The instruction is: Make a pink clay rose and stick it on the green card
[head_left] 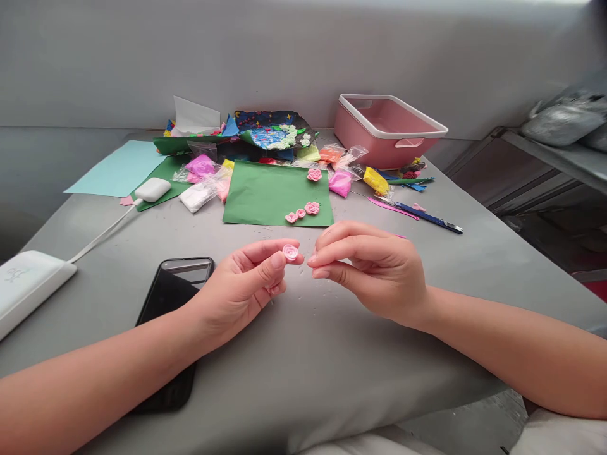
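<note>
Between thumb and index finger, my left hand (251, 284) holds a small pink clay rose (290, 252), its spiral facing up. Another bit of pink shows under the curled lower fingers. Just to the right, my right hand (372, 268) has its thumb and fingertips pinched close together, apart from the rose; whether anything tiny is between them I cannot make out. Beyond the hands lies a green sheet (265, 193) with a pink flower (314, 175) near its upper right corner and several pink flowers (312, 208) near its lower right edge.
A black phone (165, 297) lies partly under my left forearm. Bags of coloured clay (202, 165), a pink basket (370, 139), a blue cutter (429, 218) and a pink tool (393, 208) are farther back. At left are a white power bank (33, 284) and white case (152, 189).
</note>
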The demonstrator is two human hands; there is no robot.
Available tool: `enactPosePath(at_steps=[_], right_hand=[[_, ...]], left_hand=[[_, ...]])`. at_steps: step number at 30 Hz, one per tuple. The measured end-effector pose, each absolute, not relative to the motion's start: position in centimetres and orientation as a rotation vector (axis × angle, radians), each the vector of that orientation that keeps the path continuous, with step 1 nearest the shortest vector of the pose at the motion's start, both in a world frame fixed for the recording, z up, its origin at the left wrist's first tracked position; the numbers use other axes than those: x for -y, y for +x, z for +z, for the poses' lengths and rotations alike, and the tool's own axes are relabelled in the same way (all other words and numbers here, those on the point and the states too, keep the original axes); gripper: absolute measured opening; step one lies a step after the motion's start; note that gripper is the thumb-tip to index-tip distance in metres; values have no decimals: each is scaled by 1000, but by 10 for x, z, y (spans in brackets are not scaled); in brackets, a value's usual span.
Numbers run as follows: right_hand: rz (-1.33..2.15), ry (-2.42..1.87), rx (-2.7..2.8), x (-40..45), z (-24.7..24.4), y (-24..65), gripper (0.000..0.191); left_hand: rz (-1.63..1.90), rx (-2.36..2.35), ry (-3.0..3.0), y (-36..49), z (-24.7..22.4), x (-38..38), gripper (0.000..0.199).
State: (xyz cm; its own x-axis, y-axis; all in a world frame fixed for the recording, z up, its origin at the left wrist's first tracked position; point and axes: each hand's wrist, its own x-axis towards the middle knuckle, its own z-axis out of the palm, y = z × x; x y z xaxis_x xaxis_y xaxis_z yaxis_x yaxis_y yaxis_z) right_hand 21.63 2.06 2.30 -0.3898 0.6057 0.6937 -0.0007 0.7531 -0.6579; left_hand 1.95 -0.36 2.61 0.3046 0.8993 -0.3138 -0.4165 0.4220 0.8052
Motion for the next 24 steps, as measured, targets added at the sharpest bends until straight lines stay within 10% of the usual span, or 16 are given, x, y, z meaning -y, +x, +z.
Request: enactPosePath(at_steps=[24], right_hand=[[710, -458, 1892, -19, 21, 216, 14]], left_hand=[[972, -811, 700, 19, 23, 3, 20]])
